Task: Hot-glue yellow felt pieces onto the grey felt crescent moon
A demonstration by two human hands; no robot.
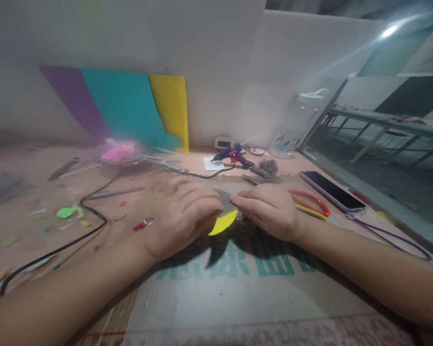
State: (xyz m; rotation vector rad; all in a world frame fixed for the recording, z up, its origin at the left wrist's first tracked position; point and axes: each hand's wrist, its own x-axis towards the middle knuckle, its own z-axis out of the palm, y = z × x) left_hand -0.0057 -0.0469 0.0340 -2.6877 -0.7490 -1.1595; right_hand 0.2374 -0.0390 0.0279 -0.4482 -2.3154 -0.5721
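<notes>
My left hand (189, 206) and my right hand (270, 206) face each other low over the board, fingers bent and pressed together. A thin yellow crescent-shaped piece (224, 222) shows between them. Its left side runs under my left fingers, which close on it. Just behind it is a flat grey piece (224, 198), partly covered by both hands. My right fingertips reach its right edge; what they pinch is hidden. A grey-brown stringy clump (246, 225) lies beneath my right hand, blurred and in shadow.
A glue gun (231, 154) with a red light rests behind my hands, its black cord (94, 228) looping left. Scraps and a pen (115, 192) lie left. At right are orange (321, 204) and yellow strips, a phone (332, 191) and a clear bottle (292, 127). Coloured sheets (126, 105) lean behind.
</notes>
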